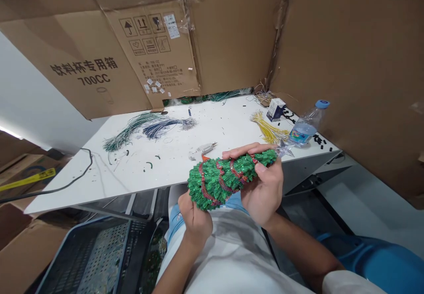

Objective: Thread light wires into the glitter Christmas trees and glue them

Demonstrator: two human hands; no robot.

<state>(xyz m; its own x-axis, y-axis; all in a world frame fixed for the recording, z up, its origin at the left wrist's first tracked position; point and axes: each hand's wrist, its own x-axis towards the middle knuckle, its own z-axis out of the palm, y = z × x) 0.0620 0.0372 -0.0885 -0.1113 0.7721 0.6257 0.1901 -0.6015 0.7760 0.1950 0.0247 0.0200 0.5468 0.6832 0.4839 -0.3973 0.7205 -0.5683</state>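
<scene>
A small green tinsel Christmas tree (215, 181), wound with red garland and tipped with a silvery star (284, 148), lies on its side between my hands, above my lap at the table's front edge. My left hand (195, 216) is closed at the wide base end; its fingertips are partly hidden. Around the narrow upper part wraps my right hand (265, 188), its fingers along the far side and thumb on the near side. Just beyond the tree, a white pen-like tool (206, 148) rests on the white table (172, 163).
Bundles of green wires (132, 128), blue wires (165, 127) and yellow wires (268, 128) lie on the table. A water bottle (306, 126) and small box (275, 109) stand right. Cardboard (232, 42) walls the back. Below left sits a crate (82, 254); a blue stool (380, 263) is lower right.
</scene>
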